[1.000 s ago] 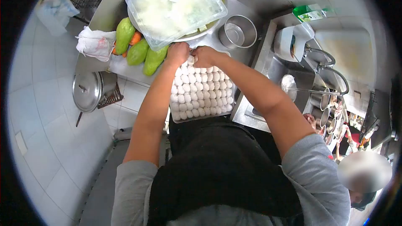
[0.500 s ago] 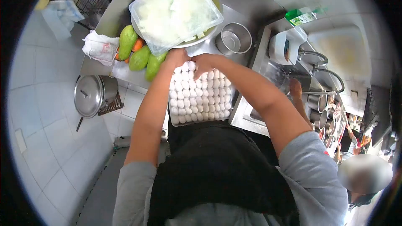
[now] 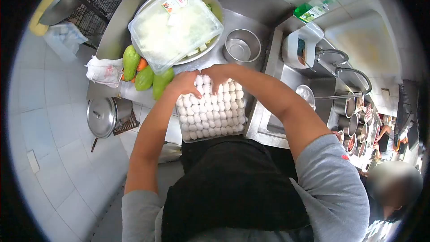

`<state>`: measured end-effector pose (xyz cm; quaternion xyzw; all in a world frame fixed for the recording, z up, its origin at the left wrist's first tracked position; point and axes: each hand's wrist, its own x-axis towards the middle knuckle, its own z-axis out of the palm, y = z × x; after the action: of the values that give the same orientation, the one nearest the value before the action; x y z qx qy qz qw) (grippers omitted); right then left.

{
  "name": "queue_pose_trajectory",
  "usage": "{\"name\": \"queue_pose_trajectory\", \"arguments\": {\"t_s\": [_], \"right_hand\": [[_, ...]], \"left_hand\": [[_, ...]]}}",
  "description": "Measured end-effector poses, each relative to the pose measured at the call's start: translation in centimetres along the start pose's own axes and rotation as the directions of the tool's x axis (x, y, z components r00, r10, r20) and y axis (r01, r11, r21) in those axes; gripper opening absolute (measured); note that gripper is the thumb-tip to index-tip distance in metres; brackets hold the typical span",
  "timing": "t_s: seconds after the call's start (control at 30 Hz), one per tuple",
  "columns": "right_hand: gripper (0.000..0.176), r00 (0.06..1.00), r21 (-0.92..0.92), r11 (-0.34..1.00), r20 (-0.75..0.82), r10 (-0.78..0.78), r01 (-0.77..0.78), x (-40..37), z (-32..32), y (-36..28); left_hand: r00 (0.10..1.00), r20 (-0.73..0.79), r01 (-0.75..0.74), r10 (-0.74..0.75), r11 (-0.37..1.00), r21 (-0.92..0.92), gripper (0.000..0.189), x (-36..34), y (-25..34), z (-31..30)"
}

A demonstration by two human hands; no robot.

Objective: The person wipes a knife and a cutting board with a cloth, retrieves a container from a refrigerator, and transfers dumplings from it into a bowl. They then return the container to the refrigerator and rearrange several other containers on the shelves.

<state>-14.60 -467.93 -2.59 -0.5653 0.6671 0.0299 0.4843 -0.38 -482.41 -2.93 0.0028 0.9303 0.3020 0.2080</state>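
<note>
A square tray of white eggs (image 3: 210, 115), laid in rows, stands against the front of my black apron at the counter's edge. My left hand (image 3: 184, 83) grips its far left corner, thumb lying over the eggs. Beside it, my right hand (image 3: 219, 75) holds the middle of the far edge, its thumb also pointing down across the eggs. The other fingers of both hands are mostly hidden behind the edge. Just beyond my hands are green oblong vegetables (image 3: 144, 79) on the left and a metal pot (image 3: 242, 46) on the right.
A clear plastic container (image 3: 177, 27) rests on a wide metal bowl (image 3: 218, 11) of cut vegetables. At right is a sink (image 3: 320, 85) with faucets (image 3: 354, 74) and a clear bowl (image 3: 305, 95). A lidded pot (image 3: 102, 117) stands low at left. Another person (image 3: 389, 192) is at far right.
The view has shifted slightly. My left hand has moved over the tray's left corner, its thumb now showing on the eggs. A forearm over the sink is gone, and a clear bowl shows there.
</note>
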Motion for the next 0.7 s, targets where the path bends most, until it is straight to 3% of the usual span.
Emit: {"name": "queue_pose_trajectory", "arguments": {"t_s": [0.03, 0.1, 0.23, 0.33, 0.37, 0.43, 0.53, 0.57, 0.6, 0.67, 0.7], "right_hand": [[0.115, 0.999, -0.041, 0.998, -0.019, 0.042, -0.042, 0.2, 0.4, 0.0], [0.111, 0.999, -0.036, 0.999, -0.047, -0.018, 0.016, 0.1, 0.9, -0.3], [0.101, 0.987, -0.047, 0.995, -0.140, 0.076, -0.083, -0.9, 1.2, -0.9], [0.097, 0.978, -0.045, 0.999, -0.205, -0.035, 0.026, -0.9, 1.3, 0.0], [0.092, 0.983, 0.003, 0.999, -0.178, -0.052, 0.053, -0.6, 1.0, 0.5], [0.087, 0.986, 0.052, 0.996, -0.155, -0.068, 0.077, -1.4, 0.6, 0.7], [0.082, 0.966, 0.104, 0.993, -0.256, -0.032, 0.061, -4.1, 0.1, 0.8], [0.081, 0.961, 0.208, 0.976, -0.277, -0.001, 0.060, -5.2, -0.2, 0.7], [0.079, 0.954, 0.306, 0.950, -0.297, 0.034, 0.061, -6.0, -0.5, 0.9], [0.080, 0.958, 0.326, 0.942, -0.287, 0.015, 0.083, -6.0, -0.5, 1.5], [0.081, 0.963, 0.350, 0.931, -0.270, -0.007, 0.105, -5.8, -0.2, 2.0]], "left_hand": [[1.000, 0.022, -0.004, 0.004, 1.000, -0.010, 0.089, 0.2, -0.2, 0.2], [1.000, -0.012, 0.020, -0.019, 0.999, 0.028, 0.087, 0.1, -0.3, 0.8], [0.998, -0.067, 0.009, -0.007, 0.999, 0.033, 0.081, -0.2, -0.5, 1.5], [0.989, -0.146, -0.025, 0.029, 0.999, 0.030, 0.078, -0.6, -0.6, 2.0], [0.989, -0.145, -0.026, 0.030, 0.999, 0.033, 0.078, -0.5, -0.9, 1.9], [0.996, -0.077, -0.055, 0.039, 0.976, -0.213, 0.075, -0.6, -1.1, 1.1], [0.997, -0.056, 0.040, -0.056, 0.969, -0.244, 0.073, -1.3, -1.4, 0.7], [0.997, -0.057, 0.037, -0.052, 0.970, -0.241, 0.073, -1.6, -1.5, 0.8], [0.996, -0.094, -0.014, -0.006, 0.978, -0.207, 0.080, -1.9, -1.4, 1.0], [0.990, -0.133, -0.072, 0.050, 0.984, -0.161, 0.086, -2.1, -0.9, 1.4], [0.973, -0.224, -0.117, 0.061, 0.963, -0.243, 0.093, -2.3, -0.2, 1.7]]}}
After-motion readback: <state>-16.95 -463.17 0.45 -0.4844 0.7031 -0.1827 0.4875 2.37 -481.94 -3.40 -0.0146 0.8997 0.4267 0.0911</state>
